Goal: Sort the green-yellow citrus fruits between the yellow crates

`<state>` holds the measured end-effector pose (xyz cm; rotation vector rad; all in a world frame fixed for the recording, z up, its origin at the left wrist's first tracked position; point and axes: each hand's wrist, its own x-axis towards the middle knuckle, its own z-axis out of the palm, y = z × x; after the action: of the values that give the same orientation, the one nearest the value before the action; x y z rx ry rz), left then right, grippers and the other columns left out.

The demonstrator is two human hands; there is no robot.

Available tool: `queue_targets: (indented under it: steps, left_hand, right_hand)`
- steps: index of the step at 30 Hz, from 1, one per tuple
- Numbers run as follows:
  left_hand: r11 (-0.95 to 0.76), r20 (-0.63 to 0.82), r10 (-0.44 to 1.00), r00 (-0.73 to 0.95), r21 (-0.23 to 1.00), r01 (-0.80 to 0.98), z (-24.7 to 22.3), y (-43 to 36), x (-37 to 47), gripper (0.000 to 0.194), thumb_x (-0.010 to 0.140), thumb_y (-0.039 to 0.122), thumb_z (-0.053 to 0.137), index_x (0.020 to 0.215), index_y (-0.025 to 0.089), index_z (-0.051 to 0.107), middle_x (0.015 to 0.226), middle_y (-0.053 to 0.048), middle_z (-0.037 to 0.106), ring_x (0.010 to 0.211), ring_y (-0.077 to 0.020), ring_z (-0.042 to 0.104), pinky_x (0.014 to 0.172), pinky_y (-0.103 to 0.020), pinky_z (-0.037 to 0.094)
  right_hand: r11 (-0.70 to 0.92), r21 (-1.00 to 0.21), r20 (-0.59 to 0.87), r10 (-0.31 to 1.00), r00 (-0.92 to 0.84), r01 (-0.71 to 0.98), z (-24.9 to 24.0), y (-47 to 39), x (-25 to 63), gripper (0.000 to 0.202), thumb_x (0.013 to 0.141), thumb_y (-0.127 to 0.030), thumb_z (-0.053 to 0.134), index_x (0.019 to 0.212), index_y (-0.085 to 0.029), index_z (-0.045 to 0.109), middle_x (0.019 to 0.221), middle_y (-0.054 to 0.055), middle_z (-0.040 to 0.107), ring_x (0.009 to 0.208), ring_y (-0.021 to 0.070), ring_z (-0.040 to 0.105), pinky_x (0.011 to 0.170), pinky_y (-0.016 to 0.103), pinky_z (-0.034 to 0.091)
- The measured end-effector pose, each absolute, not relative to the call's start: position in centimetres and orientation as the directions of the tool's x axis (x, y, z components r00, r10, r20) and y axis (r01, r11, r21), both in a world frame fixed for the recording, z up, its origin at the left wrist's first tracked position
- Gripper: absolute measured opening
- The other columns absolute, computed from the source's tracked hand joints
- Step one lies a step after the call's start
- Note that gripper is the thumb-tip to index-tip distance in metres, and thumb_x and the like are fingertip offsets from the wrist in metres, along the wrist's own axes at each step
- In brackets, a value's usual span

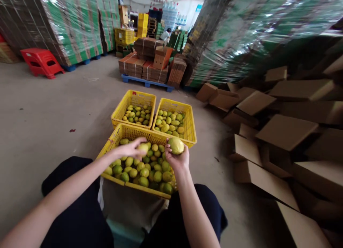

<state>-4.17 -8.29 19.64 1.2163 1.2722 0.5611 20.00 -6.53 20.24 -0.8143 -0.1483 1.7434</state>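
My right hand [180, 160], raised over the right side of the near yellow crate [157, 136], has its fingers curled round a large yellow lemon [176, 145]. Slightly blurred, my left hand [133, 148] reaches over the same crate from the left. Between its thumb and fingers is a smaller yellow lemon [143, 148]. Many green and yellow lemons [144, 173] fill the near crate below both hands. Just beyond stand two more yellow crates, a left one [115, 116] and a right one [190, 124], each with lemons in the bottom.
Open cardboard boxes [288, 130] lie heaped on the right. Ahead, a blue pallet [147, 82] bears bundled flat cartons [150, 48]. Film-wrapped stacks [75, 23] rise on both sides. A red stool [41, 60] stands at left; a person [166, 34] is far back.
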Motion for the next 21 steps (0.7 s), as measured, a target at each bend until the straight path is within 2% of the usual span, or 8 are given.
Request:
queue_targets:
  steps: [2,3,5,7,10,14,18,21]
  left_hand:
    - [0.250,-0.281,0.957,0.071,0.925,0.286,21.0,-4.9,-7.1,0.091,0.079,0.040,0.072,0.154,0.024,0.024,0.150,-0.023,0.042,0.122,-0.0324,0.060,0.100,-0.047,0.049]
    - [0.175,-0.136,0.982,-0.131,0.920,0.351,21.2,-3.9,-8.3,0.090,0.080,0.041,0.071,0.154,0.019,0.025,0.152,-0.026,0.037,0.128,-0.0338,0.055,0.104,-0.046,0.045]
    - [0.148,-0.027,0.973,-0.230,0.834,0.531,20.9,-3.4,-9.7,0.077,0.084,0.043,0.064,0.148,0.011,0.036,0.151,-0.027,0.040,0.131,-0.0355,0.052,0.107,-0.047,0.041]
    - [0.115,-0.136,0.990,-0.021,0.729,0.675,19.8,-4.6,-9.7,0.061,0.082,0.042,0.063,0.135,0.012,0.055,0.141,-0.024,0.054,0.127,-0.0362,0.055,0.106,-0.046,0.040]
    - [-0.016,-0.448,0.813,0.373,0.622,0.783,18.1,-7.1,-8.3,0.051,0.068,0.036,0.076,0.115,0.020,0.070,0.126,-0.016,0.068,0.118,-0.0369,0.062,0.101,-0.042,0.044]
    - [-0.098,-0.521,0.798,0.302,0.382,0.919,17.3,-8.5,-7.4,0.047,0.076,0.035,0.069,0.120,0.020,0.069,0.119,-0.018,0.071,0.109,-0.0377,0.067,0.093,-0.043,0.048]
    - [-0.124,-0.440,0.868,0.232,0.261,0.957,17.4,-8.0,-8.1,0.057,0.088,0.029,0.053,0.141,0.010,0.052,0.135,-0.027,0.059,0.120,-0.0406,0.060,0.101,-0.052,0.041]
    - [-0.178,-0.491,0.828,0.269,0.225,0.958,17.2,-8.1,-8.4,0.061,0.091,0.034,0.047,0.146,0.008,0.047,0.139,-0.027,0.055,0.124,-0.0401,0.058,0.102,-0.050,0.041]
  right_hand:
    - [-0.342,-0.507,-0.442,0.891,-0.101,-0.792,20.2,-6.4,19.8,0.025,0.074,-0.045,0.052,0.085,-0.023,0.060,0.087,0.008,0.069,0.062,0.0167,0.056,0.045,0.027,0.046]
    - [-0.344,-0.524,-0.436,0.894,-0.101,-0.779,20.2,-6.4,19.6,0.026,0.075,-0.046,0.053,0.084,-0.023,0.060,0.087,0.008,0.069,0.063,0.0170,0.057,0.046,0.028,0.048]
    - [-0.354,-0.571,-0.421,0.901,-0.106,-0.741,20.0,-6.3,19.2,0.028,0.077,-0.049,0.054,0.083,-0.023,0.061,0.086,0.008,0.070,0.066,0.0187,0.061,0.050,0.030,0.051]
    - [-0.382,-0.632,-0.402,0.905,-0.137,-0.674,19.6,-6.3,18.6,0.033,0.074,-0.053,0.059,0.086,-0.023,0.060,0.084,0.007,0.070,0.074,0.0217,0.066,0.057,0.034,0.056]
    - [-0.495,-0.724,-0.420,0.869,-0.262,-0.480,18.7,-6.6,16.9,0.040,0.069,-0.056,0.066,0.088,-0.023,0.057,0.081,0.005,0.068,0.079,0.0241,0.069,0.061,0.038,0.059]
    - [-0.599,-0.791,-0.499,0.749,-0.436,-0.123,17.0,-8.0,13.8,0.036,0.065,-0.046,0.076,0.087,-0.021,0.060,0.078,0.001,0.066,0.067,0.0189,0.066,0.046,0.030,0.055]
    - [-0.613,-0.755,-0.608,0.522,-0.598,0.232,14.6,-11.5,11.2,0.034,0.046,-0.031,0.089,0.070,-0.021,0.067,0.068,-0.003,0.065,0.058,0.0156,0.061,0.040,0.027,0.054]
    - [-0.495,-0.623,-0.719,0.059,-0.692,0.606,12.2,-14.3,10.2,0.039,0.036,-0.041,0.091,0.063,-0.023,0.069,0.065,-0.002,0.065,0.058,0.0184,0.063,0.037,0.026,0.053]
